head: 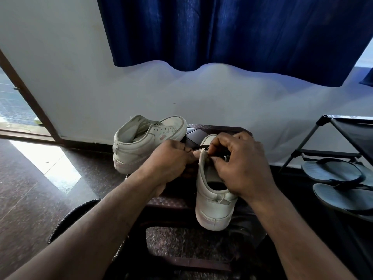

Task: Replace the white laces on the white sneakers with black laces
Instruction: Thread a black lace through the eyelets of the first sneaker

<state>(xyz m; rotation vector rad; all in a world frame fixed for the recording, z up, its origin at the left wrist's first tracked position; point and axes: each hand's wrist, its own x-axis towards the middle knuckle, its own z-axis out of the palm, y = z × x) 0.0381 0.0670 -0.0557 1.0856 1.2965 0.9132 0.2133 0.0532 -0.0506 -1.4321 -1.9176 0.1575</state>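
While pinching black lace (201, 146) over sneaker (210, 201) with right hand (240, 166), holds its end leftward, crosswise, in left hand (171, 158).

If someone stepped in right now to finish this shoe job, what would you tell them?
Left hand: grips the black lace, stretched taut.
Right hand: pinches the lace at the eyelets of the near sneaker.
Both sneakers rest on the stool; the far sneaker shows empty eyelets.
Done: no white laces in sight; black lacing begun on the near one.
Left: finish it, then lace the far one.
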